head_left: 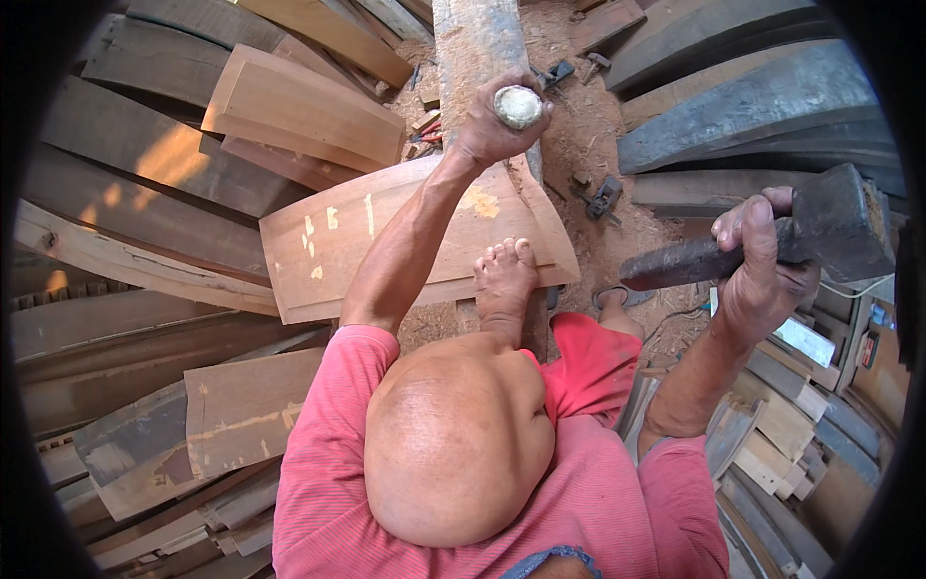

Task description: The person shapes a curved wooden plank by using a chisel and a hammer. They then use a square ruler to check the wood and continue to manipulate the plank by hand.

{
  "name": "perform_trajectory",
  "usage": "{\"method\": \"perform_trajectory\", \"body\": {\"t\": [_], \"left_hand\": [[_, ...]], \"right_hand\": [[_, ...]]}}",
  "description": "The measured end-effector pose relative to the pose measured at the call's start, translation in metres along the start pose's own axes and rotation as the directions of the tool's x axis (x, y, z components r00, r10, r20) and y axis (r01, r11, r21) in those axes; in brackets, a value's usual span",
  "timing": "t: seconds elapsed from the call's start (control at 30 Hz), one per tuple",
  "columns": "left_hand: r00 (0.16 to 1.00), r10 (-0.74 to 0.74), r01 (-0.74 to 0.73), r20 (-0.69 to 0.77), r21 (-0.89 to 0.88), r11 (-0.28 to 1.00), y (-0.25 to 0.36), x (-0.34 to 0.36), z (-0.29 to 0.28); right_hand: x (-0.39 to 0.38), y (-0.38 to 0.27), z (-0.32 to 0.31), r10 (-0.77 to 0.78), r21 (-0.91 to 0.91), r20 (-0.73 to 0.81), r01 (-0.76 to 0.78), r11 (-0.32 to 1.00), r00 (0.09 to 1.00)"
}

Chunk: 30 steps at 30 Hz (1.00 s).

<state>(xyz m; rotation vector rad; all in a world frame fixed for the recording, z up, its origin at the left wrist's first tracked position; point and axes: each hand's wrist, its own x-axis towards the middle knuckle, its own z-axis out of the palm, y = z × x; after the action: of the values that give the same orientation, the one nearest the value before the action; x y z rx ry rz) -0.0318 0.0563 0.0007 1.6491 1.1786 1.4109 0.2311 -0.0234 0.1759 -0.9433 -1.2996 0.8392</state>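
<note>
Far left: dark boards stacked and fanned out, with a curved pale strip running across them. Lower left, a brown panel with ragged light patches. Centre-left: light brown curved board, pale patches on its face, bare foot planted on it. Red-handled tool just above the board's upper edge. Left hand is clenched around an upright tool over that edge; only its round pale end shows, rest hidden, can't tell if it touches the board. Narrow plank runs away behind this hand. Right of that, wood shavings plus a dark metal tool on the ground. Right hand is raised, wrapped round the handle of a dark mallet close to the head; handle end points left. Far right: grey curved boards above, offcuts below.
</note>
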Motion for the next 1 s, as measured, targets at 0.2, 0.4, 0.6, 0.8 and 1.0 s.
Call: {"method": "perform_trajectory", "body": {"t": [0.2,0.4,0.6,0.8,1.0], "left_hand": [[0.998,0.053,-0.053,0.043,0.002,0.999,-0.003,-0.001,-0.003],[0.981,0.171,-0.174,0.087,0.025,0.984,-0.002,-0.015,-0.004],[0.958,0.245,-0.268,0.148,0.167,0.949,0.004,-0.032,0.003],[0.977,0.0,0.019,-0.215,0.089,0.996,-0.009,-0.023,0.021],[0.992,-0.062,0.063,-0.111,0.013,0.998,-0.015,-0.014,0.0]], "right_hand": [[-0.002,-0.001,0.005,-0.008,-0.015,0.005,0.008,1.0,1.0],[-0.013,0.027,0.023,-0.088,-0.22,-0.042,0.077,0.972,0.995],[-0.015,0.095,0.053,0.056,-0.643,0.542,0.371,0.67,0.839],[-0.016,0.077,0.048,0.091,-0.374,0.295,0.027,0.927,0.951],[-0.011,0.045,0.027,0.074,-0.299,0.063,-0.052,0.953,0.995]]}}
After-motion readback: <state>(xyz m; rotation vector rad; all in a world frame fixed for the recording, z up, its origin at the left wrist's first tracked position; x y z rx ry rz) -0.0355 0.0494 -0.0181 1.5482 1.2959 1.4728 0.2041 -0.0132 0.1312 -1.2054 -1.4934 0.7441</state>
